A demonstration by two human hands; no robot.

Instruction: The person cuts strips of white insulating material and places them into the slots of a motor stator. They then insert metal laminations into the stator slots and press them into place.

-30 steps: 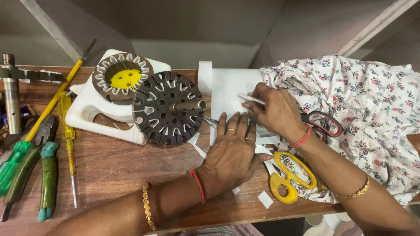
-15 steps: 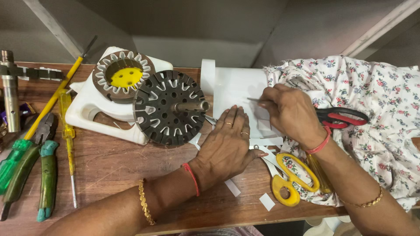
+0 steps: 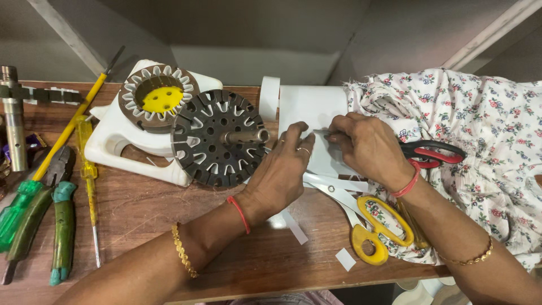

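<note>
My left hand (image 3: 282, 169) lies on a white sheet (image 3: 310, 104) on the wooden bench and holds it down, fingertips bent near its middle. My right hand (image 3: 367, 147) pinches a thin grey stick-like tool (image 3: 320, 131) whose tip rests on the sheet, just beside my left thumb. Left of my left hand stands a dark slotted stator disc (image 3: 217, 138) with a metal shaft pointing at the sheet. Yellow-handled scissors (image 3: 372, 226) lie under my right forearm, blades partly hidden by my left hand.
A second stator with a yellow centre (image 3: 158, 96) sits on a white plastic base (image 3: 113, 144). A green screwdriver (image 3: 22, 209), green-handled pliers (image 3: 62, 226) and a yellow tester (image 3: 87, 169) lie at left. Floral cloth (image 3: 480, 130) with red-black scissors (image 3: 435, 153) lies at right. Paper strips (image 3: 294, 226) are scattered near the front edge.
My left hand has slid up the sheet toward the shaft, its spread fingers now drawn together. My right hand has moved left and further onto the sheet with the thin tool.
</note>
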